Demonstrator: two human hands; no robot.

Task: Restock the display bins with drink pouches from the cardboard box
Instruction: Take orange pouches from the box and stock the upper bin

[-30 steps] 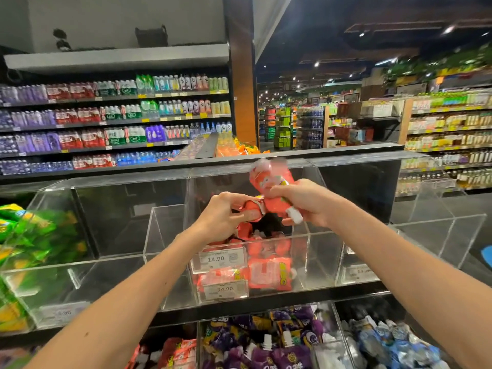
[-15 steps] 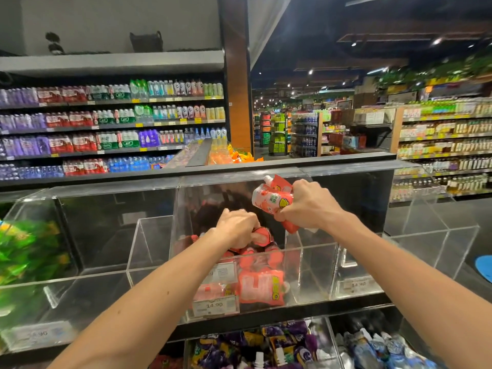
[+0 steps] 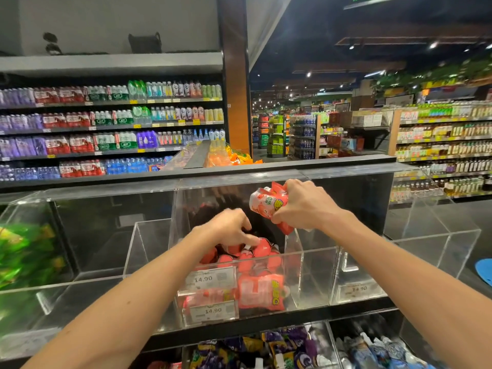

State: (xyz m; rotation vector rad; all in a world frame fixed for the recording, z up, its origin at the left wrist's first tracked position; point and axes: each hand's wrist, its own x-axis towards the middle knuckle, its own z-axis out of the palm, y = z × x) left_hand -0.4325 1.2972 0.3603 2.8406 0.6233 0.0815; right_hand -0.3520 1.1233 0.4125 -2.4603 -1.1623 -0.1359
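Observation:
A clear acrylic display bin (image 3: 314, 275) in the middle of the upper row holds a pile of red drink pouches (image 3: 259, 290). My left hand (image 3: 231, 230) reaches down into this bin, and its extended fingers touch the top pouches of the pile. Above the bin's right side, my right hand (image 3: 306, 206) grips a small bunch of red and white pouches (image 3: 269, 202). The cardboard box is out of view.
Green pouches (image 3: 24, 257) fill the bin at far left. Clear bins stand on either side of the red one (image 3: 426, 249). Below are bins of purple pouches (image 3: 266, 347) and blue pouches (image 3: 372, 350). Shelves of bottled water (image 3: 106, 129) stand behind.
My left hand has dropped lower into the bin and its fingers have uncurled onto the pile. My right hand still holds its pouches up near the bin's top.

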